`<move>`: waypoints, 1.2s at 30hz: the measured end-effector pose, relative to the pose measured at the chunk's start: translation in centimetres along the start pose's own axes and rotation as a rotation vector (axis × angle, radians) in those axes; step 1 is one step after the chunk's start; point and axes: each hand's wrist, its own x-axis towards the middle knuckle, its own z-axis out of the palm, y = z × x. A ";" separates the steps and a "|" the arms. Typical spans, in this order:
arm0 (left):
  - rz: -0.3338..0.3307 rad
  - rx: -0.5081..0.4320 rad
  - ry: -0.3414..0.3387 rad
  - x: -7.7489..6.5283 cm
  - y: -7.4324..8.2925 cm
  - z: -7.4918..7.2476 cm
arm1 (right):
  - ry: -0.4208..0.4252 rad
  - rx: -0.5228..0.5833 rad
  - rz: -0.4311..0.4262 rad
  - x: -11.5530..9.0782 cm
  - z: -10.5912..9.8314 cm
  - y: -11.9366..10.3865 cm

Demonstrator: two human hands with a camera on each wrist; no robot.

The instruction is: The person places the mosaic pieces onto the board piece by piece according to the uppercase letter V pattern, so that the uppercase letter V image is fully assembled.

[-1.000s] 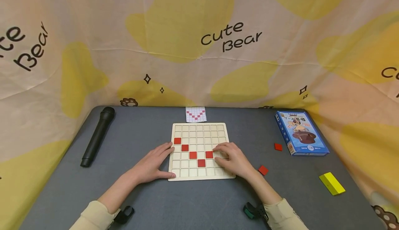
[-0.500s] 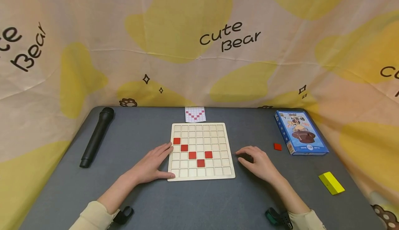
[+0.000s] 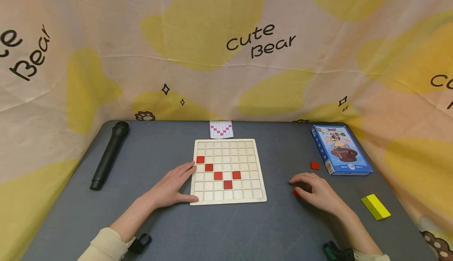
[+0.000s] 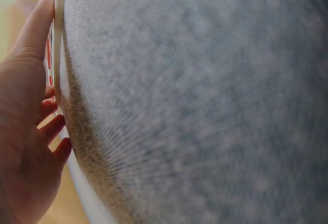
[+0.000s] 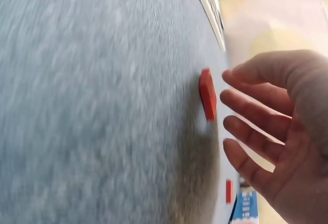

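A pale square grid board (image 3: 244, 196) lies mid-table, with several red square tiles in its cells; one red tile (image 3: 227, 184) is the lowest of them. My left hand (image 3: 170, 186) rests on the board's left edge, thumb at the lower corner, fingers fairly straight. Right of the board, my right hand (image 3: 320, 192) hovers with bent, spread fingers over a loose red tile (image 5: 207, 95), which the hand mostly covers in the head view. In the right wrist view a gap shows between fingertips and tile. Another loose red tile (image 3: 315, 166) lies farther back.
Behind the board is a small card (image 3: 221, 129) printed with a pink V pattern on a grid. A black microphone (image 3: 110, 155) lies at the left. On the right are a blue box (image 3: 341, 151) and a yellow block (image 3: 376, 206). A patterned cloth hangs behind the table.
My right hand has left the board and moved right, to the nearer loose red tile. The left hand stays on the board's edge.
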 end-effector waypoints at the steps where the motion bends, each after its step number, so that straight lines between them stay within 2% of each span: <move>1: -0.004 0.000 -0.002 0.0 0.0 0.0 | -0.005 0.001 -0.001 -0.2 -0.1 0.1; 6: -0.011 0.001 -0.008 0.1 0.1 0.0 | -0.040 0.003 0.002 -1.0 -0.4 0.5; 13: -0.013 -0.003 -0.012 0.1 0.1 -0.1 | -0.070 0.037 0.058 -1.1 -0.2 0.7; 22: -0.022 0.000 -0.021 0.0 0.1 -0.1 | -0.008 0.012 0.073 -0.9 0.1 1.2; 31: -0.020 -0.002 -0.016 0.0 0.1 -0.1 | -0.031 0.021 0.085 -0.9 -0.2 1.5; 36: -0.012 -0.004 -0.005 0.0 0.1 -0.1 | 0.032 0.005 0.051 -0.5 0.3 1.6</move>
